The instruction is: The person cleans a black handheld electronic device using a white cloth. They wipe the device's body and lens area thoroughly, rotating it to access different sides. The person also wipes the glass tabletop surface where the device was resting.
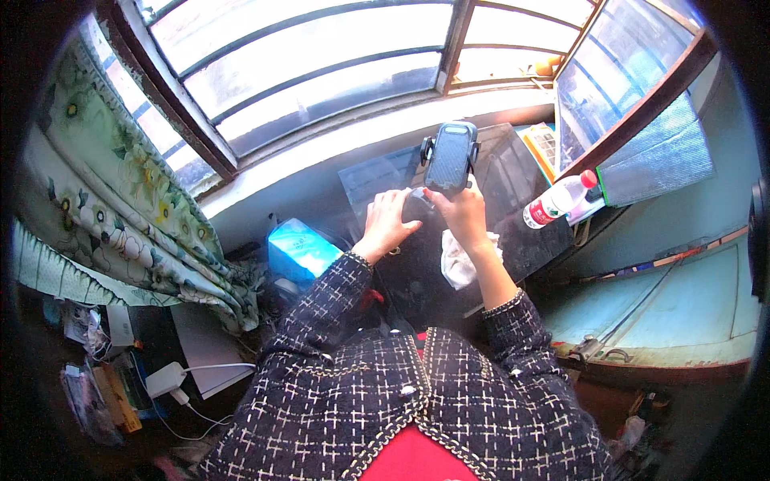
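In my right hand (463, 207) is a black phone holder (450, 157) with side clamp arms, its padded face turned up. Fingers and thumb grip its lower end, above a dark tabletop (415, 282). Just left of it, my left hand (388, 219) has its thumb apart from the fingers, and nothing shows in it. A small greyish translucent piece (418, 193) lies between the two hands; whether either touches it is unclear. Partly behind my right wrist, a crumpled white cloth (458, 261) rests on the table.
A plastic bottle (556, 201) with a red cap lies tilted at the right. A blue tissue box (301, 249) sits at the left. Ahead are a barred window (313, 66) and its open wooden-framed sash (637, 102). A floral curtain (132, 198) hangs left, above a white charger (165, 379) with cables.
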